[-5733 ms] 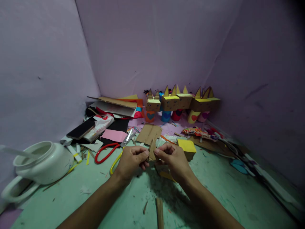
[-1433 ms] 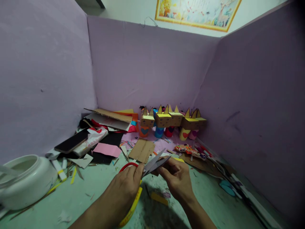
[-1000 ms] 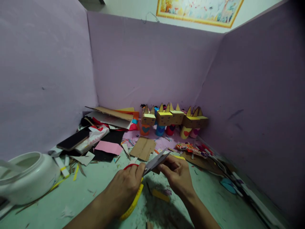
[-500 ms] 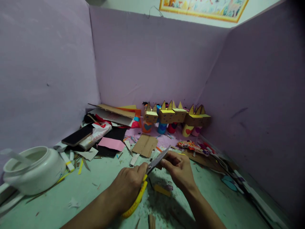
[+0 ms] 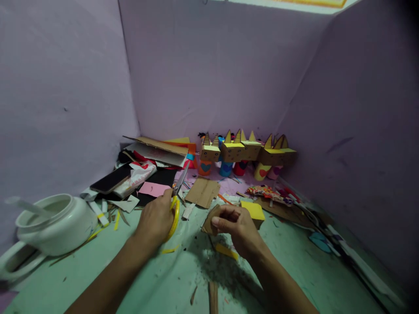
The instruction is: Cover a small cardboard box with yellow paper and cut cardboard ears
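Observation:
My left hand [image 5: 155, 219] is closed around a pair of yellow-handled scissors [image 5: 176, 213], whose blades point up and away toward the back of the table. In my right hand [image 5: 236, 226] a small piece of brown cardboard [image 5: 209, 220] is pinched between thumb and fingers. Just behind that hand sits a box-like piece with a yellow top [image 5: 253, 211]. A yellow strip [image 5: 226, 251] lies on the green table below the right hand. Flat beyond both hands is a larger brown cardboard sheet [image 5: 203, 192].
Several cardboard-headed figures [image 5: 232, 152] with pointed ears stand along the back. A white pot [image 5: 57, 224] is at the left, near a phone [image 5: 110, 179], pink paper [image 5: 154, 189] and stacked card [image 5: 160, 150]. Patterned fabric [image 5: 266, 192] and rods lie at the right.
My left hand has moved left with the scissors, away from the cardboard piece. The right hand has shifted slightly left and down, still gripping that piece. The view has tilted down.

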Demonstrator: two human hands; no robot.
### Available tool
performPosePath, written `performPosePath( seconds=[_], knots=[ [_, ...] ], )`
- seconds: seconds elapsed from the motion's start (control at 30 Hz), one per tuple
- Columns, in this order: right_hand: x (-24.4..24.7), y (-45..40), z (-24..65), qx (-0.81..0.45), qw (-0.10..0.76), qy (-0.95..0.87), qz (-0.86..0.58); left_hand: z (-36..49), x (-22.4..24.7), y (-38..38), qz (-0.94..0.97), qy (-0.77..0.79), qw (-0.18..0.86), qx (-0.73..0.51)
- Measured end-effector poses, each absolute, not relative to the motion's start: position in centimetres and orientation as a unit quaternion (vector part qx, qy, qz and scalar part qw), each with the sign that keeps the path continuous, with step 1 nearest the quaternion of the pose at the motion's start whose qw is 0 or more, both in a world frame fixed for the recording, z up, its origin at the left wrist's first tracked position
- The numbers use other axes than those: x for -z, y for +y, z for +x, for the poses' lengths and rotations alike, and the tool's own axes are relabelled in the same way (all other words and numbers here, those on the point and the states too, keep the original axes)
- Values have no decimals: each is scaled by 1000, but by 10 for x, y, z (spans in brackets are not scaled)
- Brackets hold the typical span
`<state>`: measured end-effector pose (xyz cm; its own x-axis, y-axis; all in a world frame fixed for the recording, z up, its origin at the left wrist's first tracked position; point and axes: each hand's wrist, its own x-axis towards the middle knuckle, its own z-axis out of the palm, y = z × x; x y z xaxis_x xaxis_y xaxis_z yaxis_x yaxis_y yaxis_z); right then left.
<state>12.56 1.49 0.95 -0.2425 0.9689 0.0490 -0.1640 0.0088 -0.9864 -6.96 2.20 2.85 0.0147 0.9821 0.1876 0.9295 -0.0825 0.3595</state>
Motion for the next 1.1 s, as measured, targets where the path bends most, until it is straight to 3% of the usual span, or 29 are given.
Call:
performPosePath(
  seconds=[0.1, 0.27, 0.47, 0.8, 1.1],
  knots=[
    [-8, 15, 126, -595, 472, -535, -371, -74, -29, 25, 715, 654, 112, -221],
    [-9, 13, 124, -624, 461, -520, -357, -63, -29, 19, 683, 519, 345, -381],
    [-12, 11, 119, -642, 454, -514, -342, -47, -25, 8, 623, 449, 502, -398],
    [-12, 17, 128, -659, 446, -433, -424, -45, -26, 8, 558, 495, 464, -479],
    [6, 23, 124, -554, 421, -514, -502, -43, -18, 8, 531, 482, 502, -483]
  ],
)
